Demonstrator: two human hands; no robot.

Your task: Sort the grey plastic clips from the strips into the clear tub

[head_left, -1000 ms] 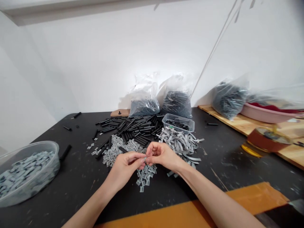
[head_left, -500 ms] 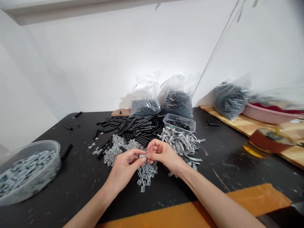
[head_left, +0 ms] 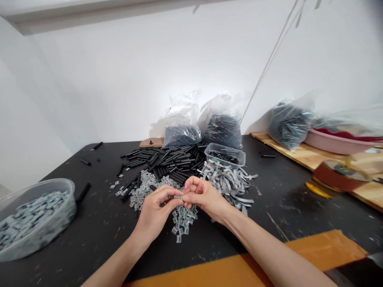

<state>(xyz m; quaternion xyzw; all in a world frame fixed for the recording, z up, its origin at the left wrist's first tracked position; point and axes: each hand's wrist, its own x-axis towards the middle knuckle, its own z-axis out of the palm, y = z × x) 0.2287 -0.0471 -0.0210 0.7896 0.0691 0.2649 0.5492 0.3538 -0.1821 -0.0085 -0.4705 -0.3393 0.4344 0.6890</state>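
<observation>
Head view: little has changed; the left hand [head_left: 155, 209] and right hand [head_left: 207, 198] stay together, thumbs and fingers pinched nearly closed on a grey piece [head_left: 178, 197] between their fingertips (mostly covered). Its handling seems unfinished. Clips [head_left: 180, 221] lie just below the hands, strips [head_left: 227, 178] beyond the right.
</observation>
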